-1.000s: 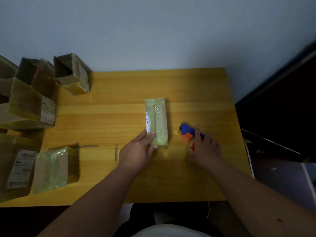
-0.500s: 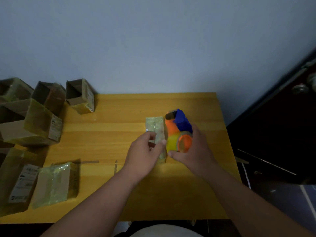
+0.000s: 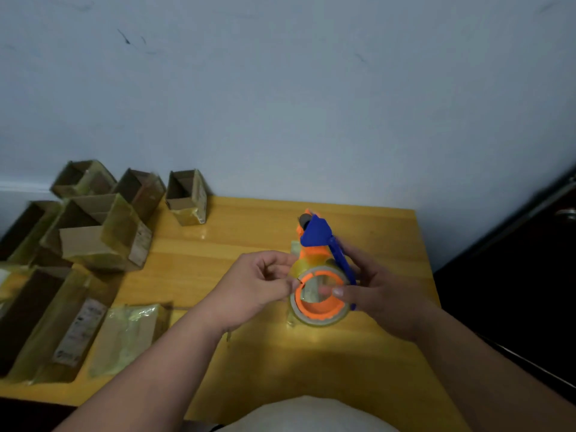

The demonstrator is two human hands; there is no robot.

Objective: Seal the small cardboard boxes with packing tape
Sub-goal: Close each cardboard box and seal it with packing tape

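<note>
1. The right hand is gripping the tape dispenser, an orange and blue holder, and holding it up over the middle of the wooden counter; its fingers are curling round the blue handle, with the thumb tip lying across the roll's open core.
2. The roll of clear packing tape is sitting on the dispenser's orange hub, its open face turned toward the camera.
3. The left hand is meeting the roll at its left edge, with fingers pinched together on what looks like the loose tape end; the pinched bit itself is too small to make out.
4. A small cardboard box is lying on the counter behind the dispenser, mostly hidden, with only a pale corner showing.
5. A taped box is lying flat near the counter's front left.
6. Several open cardboard boxes are standing clustered at the left edge, and one more open box is sitting near the back by the wall.
</note>
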